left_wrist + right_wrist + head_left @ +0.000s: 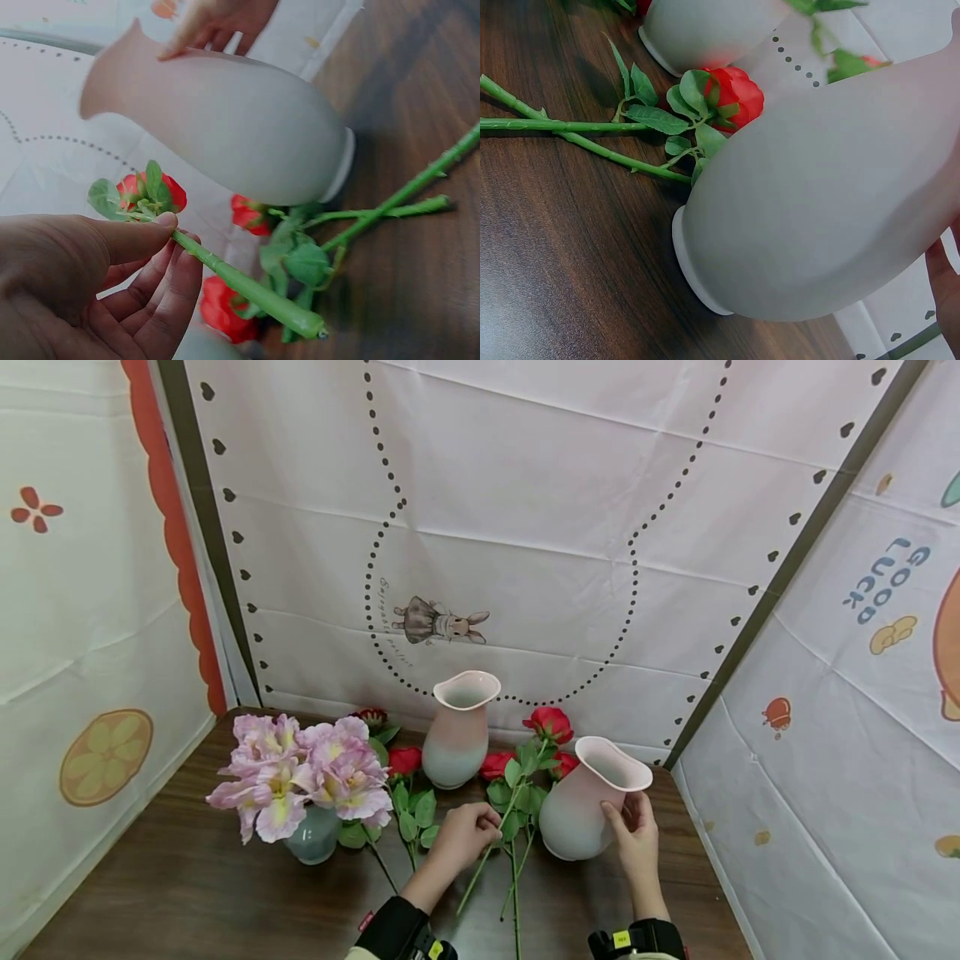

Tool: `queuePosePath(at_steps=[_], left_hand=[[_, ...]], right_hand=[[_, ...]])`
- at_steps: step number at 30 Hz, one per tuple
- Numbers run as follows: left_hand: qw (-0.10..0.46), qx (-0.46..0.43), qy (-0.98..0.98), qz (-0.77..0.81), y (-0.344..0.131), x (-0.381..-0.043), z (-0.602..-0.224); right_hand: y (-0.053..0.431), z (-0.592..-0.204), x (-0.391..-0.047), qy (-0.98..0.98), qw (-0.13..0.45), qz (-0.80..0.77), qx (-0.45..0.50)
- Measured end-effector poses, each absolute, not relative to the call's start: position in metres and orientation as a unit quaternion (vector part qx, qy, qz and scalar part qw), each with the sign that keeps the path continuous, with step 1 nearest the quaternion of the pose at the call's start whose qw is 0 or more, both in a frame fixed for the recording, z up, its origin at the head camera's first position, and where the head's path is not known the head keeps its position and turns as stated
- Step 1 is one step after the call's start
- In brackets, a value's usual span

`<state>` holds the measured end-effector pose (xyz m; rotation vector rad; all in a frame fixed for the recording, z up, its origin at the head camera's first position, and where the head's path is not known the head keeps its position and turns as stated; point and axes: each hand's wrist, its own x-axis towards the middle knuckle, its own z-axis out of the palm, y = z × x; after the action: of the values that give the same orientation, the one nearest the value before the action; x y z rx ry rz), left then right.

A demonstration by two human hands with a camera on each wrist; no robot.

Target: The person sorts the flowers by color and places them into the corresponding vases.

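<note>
My left hand [463, 837] pinches the green stem of a red rose [549, 724] between thumb and fingers. In the left wrist view the cut end of this stem [281, 304] points down and right, and its bloom lies beyond the fingertips. My right hand [637, 831] holds a pink-to-grey vase [573, 818] at the right side of its neck, thumb towards me. This vase leans a little, its wavy mouth tipped to the right. Other red roses [739, 97] lie on the table between the two hands, their stems crossing towards me.
A second pink-to-grey vase [455, 747] stands upright at the back. On the left, a small blue-grey vase [315, 837] holds pink-purple flowers [337, 768]. More roses [405, 761] lie beside it on the dark wooden table [187, 885]. Printed white cloths [517, 468] wall in the table's back and sides.
</note>
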<state>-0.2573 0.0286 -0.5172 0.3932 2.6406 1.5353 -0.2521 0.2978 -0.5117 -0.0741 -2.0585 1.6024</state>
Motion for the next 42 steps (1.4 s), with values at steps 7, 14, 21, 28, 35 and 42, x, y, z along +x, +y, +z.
queuePosePath(at_steps=[7,14,21,28,35,42], left_hand=[[-0.006,0.142,0.849,0.509,0.028,-0.256,-0.487],[-0.051,0.161,0.828,0.534,0.026,-0.259,-0.46],[-0.088,0.191,0.802,0.558,0.028,-0.261,-0.432],[-0.113,0.227,0.767,0.59,0.033,-0.26,-0.413],[-0.149,0.246,0.76,0.583,0.043,-0.262,-0.393],[-0.164,0.271,0.747,0.584,0.055,-0.27,-0.37]], right_hand=[[0.298,-0.512,-0.252,-0.756,0.27,0.596,-0.021],[0.297,-0.512,-0.252,-0.751,0.273,0.601,-0.016],[0.298,-0.513,-0.252,-0.758,0.267,0.594,-0.019],[0.299,-0.514,-0.252,-0.764,0.259,0.59,-0.026],[0.299,-0.514,-0.252,-0.765,0.254,0.591,-0.031],[0.298,-0.513,-0.251,-0.763,0.258,0.592,-0.019]])
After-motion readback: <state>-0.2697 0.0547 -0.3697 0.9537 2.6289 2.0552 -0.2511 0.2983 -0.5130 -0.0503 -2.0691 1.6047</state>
